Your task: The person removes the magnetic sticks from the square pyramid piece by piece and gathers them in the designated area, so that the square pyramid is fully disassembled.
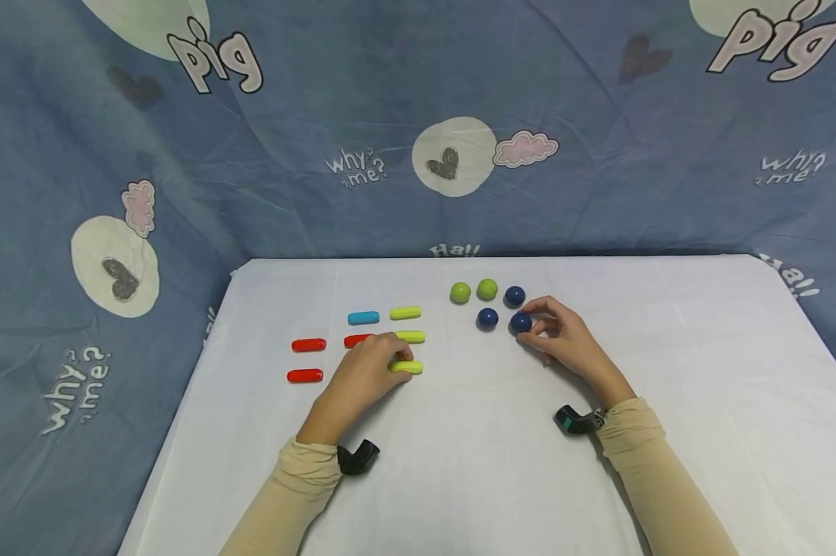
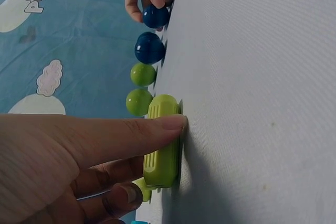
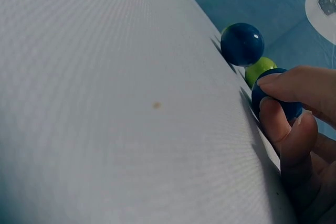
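Observation:
My left hand [image 1: 369, 369] pinches the nearest yellow-green ridged stick [image 1: 407, 367] between thumb and fingers, and in the left wrist view the thumb lies across the stick [image 2: 163, 150]. Two more yellow-green sticks [image 1: 411, 337] lie behind it, and a red stick [image 1: 357, 340] is partly covered by the hand. My right hand [image 1: 563, 336] grips a dark blue ball [image 1: 521, 322] at the front right of the ball group; in the right wrist view thumb and fingertips close round that ball [image 3: 265, 94]. Two other dark blue balls [image 1: 487, 319] sit beside and behind it.
Two green balls [image 1: 461, 293] stand at the back, left of the blue ones. A light blue stick [image 1: 363, 317] and two red sticks [image 1: 309, 345] lie to the left. The white table [image 1: 487, 463] ends at a printed blue cloth [image 1: 390, 216] hanging behind.

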A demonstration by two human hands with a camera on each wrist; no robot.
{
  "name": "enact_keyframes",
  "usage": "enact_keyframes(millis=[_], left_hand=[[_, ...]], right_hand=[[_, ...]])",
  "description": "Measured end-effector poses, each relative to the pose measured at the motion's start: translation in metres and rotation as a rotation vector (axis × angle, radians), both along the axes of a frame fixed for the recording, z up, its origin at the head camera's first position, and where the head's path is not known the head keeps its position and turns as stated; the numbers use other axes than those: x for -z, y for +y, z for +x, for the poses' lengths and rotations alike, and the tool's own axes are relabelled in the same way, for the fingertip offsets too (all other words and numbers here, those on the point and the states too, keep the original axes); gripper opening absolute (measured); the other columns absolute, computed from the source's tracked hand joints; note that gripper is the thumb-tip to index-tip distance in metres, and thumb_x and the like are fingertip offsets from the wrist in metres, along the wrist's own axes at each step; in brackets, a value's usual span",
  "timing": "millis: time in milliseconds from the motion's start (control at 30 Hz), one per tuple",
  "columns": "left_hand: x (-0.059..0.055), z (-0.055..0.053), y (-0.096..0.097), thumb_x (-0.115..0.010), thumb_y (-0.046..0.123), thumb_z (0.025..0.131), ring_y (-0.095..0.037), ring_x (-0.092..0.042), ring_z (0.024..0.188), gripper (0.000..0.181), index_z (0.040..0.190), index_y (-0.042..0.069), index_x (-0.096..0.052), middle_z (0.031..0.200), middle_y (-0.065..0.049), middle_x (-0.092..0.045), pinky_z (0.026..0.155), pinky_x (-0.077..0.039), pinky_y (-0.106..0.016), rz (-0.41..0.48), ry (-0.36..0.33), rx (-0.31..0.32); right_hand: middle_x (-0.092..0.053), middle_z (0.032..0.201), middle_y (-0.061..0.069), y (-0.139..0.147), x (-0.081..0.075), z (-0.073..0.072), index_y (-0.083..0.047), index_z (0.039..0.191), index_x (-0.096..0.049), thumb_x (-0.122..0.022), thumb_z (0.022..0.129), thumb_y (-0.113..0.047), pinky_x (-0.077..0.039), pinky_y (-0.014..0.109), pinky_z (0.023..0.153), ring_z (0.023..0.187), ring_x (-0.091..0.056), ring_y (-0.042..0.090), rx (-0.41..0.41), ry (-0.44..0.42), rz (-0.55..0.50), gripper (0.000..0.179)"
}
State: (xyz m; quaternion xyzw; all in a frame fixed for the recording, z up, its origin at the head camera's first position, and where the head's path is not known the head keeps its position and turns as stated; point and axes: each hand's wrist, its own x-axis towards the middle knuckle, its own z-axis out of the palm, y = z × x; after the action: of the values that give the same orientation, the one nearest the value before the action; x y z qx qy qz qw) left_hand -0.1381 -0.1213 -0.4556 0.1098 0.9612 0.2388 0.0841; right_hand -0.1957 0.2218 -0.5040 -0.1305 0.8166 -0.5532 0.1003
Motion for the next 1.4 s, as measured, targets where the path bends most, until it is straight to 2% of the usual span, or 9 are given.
enact_keyframes(millis=[167, 433, 833, 1400], left_hand=[[0.0003, -0.0007, 0.0001, -0.090, 0.014, 0.080, -0.015, -0.061, 0.084, 0.020, 0.096, 0.014, -0.078, 0.096, 0.002, -0.072, 0.081, -0.056, -0.035, 0.001, -0.005, 0.000], [-0.0004, -0.0009, 0.0002, -0.090, 0.016, 0.080, -0.015, -0.061, 0.085, 0.020, 0.097, 0.015, -0.078, 0.096, 0.002, -0.072, 0.082, -0.056, -0.035, -0.001, -0.010, 0.000], [-0.0031, -0.0003, 0.0010, -0.090, 0.016, 0.080, -0.015, -0.062, 0.087, 0.021, 0.097, 0.015, -0.078, 0.096, 0.002, -0.072, 0.083, -0.057, -0.036, -0.008, -0.020, -0.006], [-0.0013, -0.0007, -0.0009, -0.090, 0.015, 0.080, -0.014, -0.061, 0.084, 0.020, 0.095, 0.015, -0.077, 0.095, 0.003, -0.071, 0.081, -0.056, -0.035, 0.008, -0.012, 0.004]], right_hand=[[-0.064, 0.120, 0.022, -0.0001, -0.0001, 0.0003, -0.003, 0.130, -0.058, -0.076, 0.092, -0.007, -0.051, 0.029, 0.046, 0.070, -0.061, 0.008, 0.000, 0.005, 0.010, 0.042], [-0.068, 0.110, 0.024, -0.0010, -0.0034, 0.0023, -0.004, 0.134, -0.057, -0.075, 0.094, -0.008, -0.050, 0.029, 0.046, 0.063, -0.059, 0.010, 0.004, -0.004, 0.012, 0.044], [-0.065, 0.120, 0.022, -0.0012, -0.0037, 0.0022, -0.004, 0.133, -0.058, -0.077, 0.092, -0.007, -0.051, 0.029, 0.046, 0.070, -0.062, 0.009, 0.007, -0.012, 0.007, 0.046], [-0.067, 0.114, 0.022, -0.0016, -0.0029, 0.0015, -0.005, 0.131, -0.059, -0.078, 0.091, -0.008, -0.051, 0.029, 0.045, 0.070, -0.062, 0.010, 0.007, -0.017, 0.012, 0.044]])
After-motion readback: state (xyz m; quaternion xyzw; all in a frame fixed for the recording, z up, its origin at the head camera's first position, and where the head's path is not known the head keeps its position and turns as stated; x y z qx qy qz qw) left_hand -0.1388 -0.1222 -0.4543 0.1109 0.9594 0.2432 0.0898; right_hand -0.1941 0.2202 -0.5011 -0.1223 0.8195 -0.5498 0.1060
